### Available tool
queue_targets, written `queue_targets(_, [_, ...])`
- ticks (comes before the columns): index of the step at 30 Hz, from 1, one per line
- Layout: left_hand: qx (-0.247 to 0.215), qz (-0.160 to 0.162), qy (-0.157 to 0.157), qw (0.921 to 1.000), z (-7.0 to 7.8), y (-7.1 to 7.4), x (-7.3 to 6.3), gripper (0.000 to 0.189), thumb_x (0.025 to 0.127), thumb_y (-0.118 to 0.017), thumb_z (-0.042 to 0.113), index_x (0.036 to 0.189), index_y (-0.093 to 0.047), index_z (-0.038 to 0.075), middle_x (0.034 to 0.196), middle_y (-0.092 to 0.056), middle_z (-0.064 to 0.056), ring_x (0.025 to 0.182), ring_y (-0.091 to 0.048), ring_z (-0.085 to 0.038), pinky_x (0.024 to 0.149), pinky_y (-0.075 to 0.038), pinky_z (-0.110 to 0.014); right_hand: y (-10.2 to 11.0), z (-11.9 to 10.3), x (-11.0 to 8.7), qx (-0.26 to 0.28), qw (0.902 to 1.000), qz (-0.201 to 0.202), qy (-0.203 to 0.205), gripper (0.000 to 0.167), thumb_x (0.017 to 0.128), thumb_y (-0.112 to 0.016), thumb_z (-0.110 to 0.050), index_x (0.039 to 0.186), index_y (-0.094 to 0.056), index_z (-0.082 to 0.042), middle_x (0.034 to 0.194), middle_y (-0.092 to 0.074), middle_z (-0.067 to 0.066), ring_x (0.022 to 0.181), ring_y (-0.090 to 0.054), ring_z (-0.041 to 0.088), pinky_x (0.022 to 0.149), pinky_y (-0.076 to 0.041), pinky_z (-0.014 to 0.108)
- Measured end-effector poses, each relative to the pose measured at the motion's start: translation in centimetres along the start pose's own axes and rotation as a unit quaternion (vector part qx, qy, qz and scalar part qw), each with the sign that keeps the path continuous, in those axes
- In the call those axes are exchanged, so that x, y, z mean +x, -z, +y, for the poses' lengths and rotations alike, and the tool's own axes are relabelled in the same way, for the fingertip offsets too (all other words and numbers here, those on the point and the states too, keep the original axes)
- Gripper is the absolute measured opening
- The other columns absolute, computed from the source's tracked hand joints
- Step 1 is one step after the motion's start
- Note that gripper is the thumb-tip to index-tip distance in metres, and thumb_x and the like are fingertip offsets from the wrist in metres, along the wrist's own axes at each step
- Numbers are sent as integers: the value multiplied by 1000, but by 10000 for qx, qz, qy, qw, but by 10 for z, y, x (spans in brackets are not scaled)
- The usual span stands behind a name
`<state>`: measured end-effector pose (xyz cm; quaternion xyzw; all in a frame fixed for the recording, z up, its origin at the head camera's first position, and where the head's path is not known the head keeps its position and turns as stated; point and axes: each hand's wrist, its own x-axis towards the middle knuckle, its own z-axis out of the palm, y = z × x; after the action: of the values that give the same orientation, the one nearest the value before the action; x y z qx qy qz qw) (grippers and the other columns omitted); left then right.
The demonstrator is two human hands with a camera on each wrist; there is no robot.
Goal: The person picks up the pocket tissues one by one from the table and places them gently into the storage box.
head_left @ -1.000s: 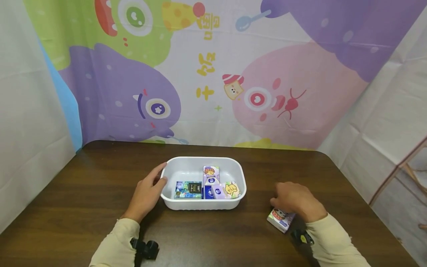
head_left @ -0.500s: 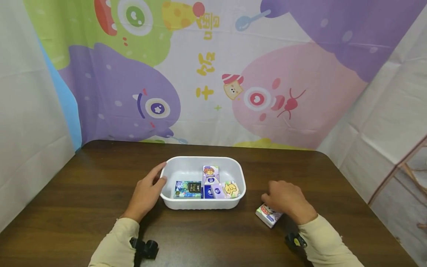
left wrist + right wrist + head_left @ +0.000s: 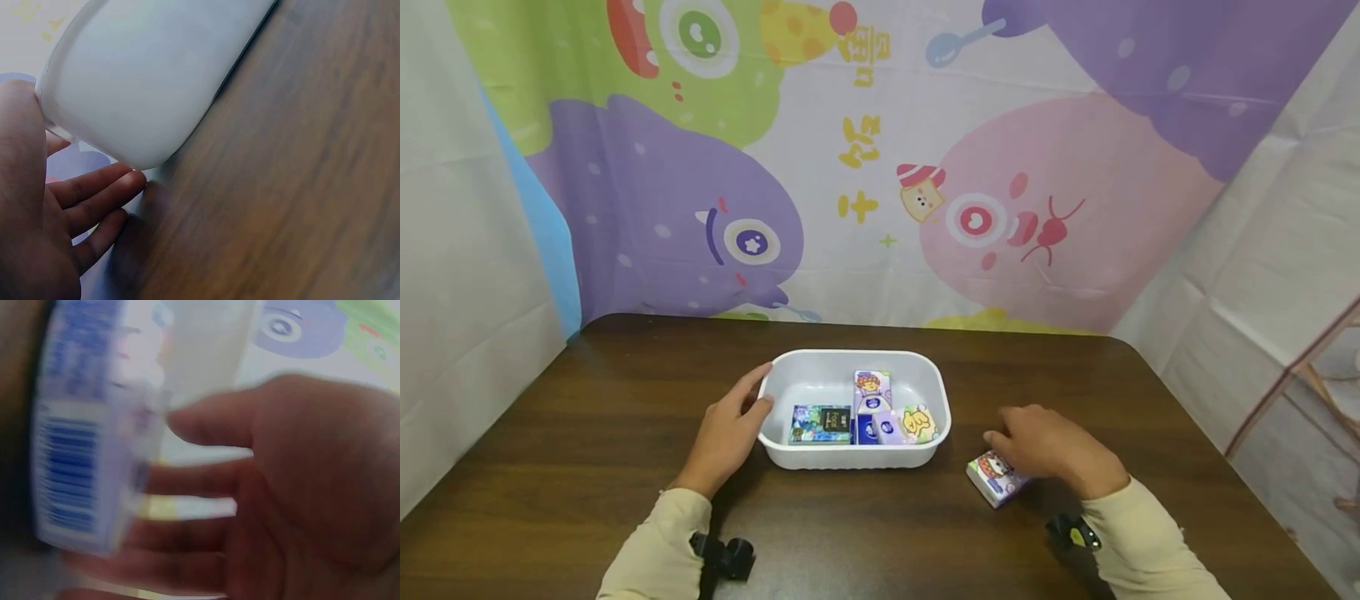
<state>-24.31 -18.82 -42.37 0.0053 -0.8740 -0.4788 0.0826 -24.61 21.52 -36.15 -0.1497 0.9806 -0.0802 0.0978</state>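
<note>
A white plastic basin [image 3: 850, 457] stands on the table with several small pocket tissue packs in it. My left hand [image 3: 724, 437] touches its left end, thumb and index finger spread along the rim; below, the other fingers [image 3: 103, 200] lie nearly straight by the outer wall. To the right, a lilac and white tissue pack [image 3: 995, 479] with a cartoon print lies under my right hand [image 3: 1052, 446]. In the right wrist view the fingers [image 3: 187, 537] reach down behind this pack's far end, and the thumb is apart from them; the fingertips are hidden.
Inside the basin are a dark floral pack [image 3: 812, 423], an upright-lying lilac pack [image 3: 872, 387] and another lilac pack [image 3: 910, 425] over a blue one. A printed curtain [image 3: 865, 283] hangs at the back of the brown table [image 3: 850, 533], with white cloth [image 3: 1285, 275] on the right.
My right hand and the tissue pack under it have shifted left towards the basin, mostly in the first half second. The left hand and the basin have kept their places.
</note>
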Motion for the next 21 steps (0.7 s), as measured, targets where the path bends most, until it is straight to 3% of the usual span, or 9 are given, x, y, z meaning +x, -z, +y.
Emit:
queue_targets(3, [0,0,-10,10000,1,0,0,51,104,-50,30,154,-41,27,129,-62,-20,117,-57,-35,100,-42,-57,5,1,-5,193,9986,-267,402,15,96,-64,-28,97,-69,-13,81,-62,-3,73,-55,15,68,-48,39])
queue_targets(6, [5,-2,-23,10000,2,1,1,51,104,-50,29,154,-41,26,130,-61,-21,117,-57,-35,100,-42,-58,10,0,-9,266,9965,-488,619,20,93,-69,-34,102,-72,-16,86,-63,-6,77,-56,14,72,-48,38])
queue_targets(11, [11,-12,-35,10000,3,1,1,51,104,-50,29,154,-41,26,130,-62,-21,117,-57,-35,100,-42,-58,12,-3,-11,316,9955,-691,572,35,87,-74,-47,105,-72,-17,87,-64,-7,78,-56,13,74,-49,38])
queue_targets(21, [34,23,-33,10000,1,0,0,51,104,-50,29,154,-42,25,126,-63,-20,115,-58,-34,98,-43,-56,8,-7,-14,252,9940,-825,680,38,72,-84,-41,95,-72,-13,76,-60,-6,68,-55,14,66,-48,37])
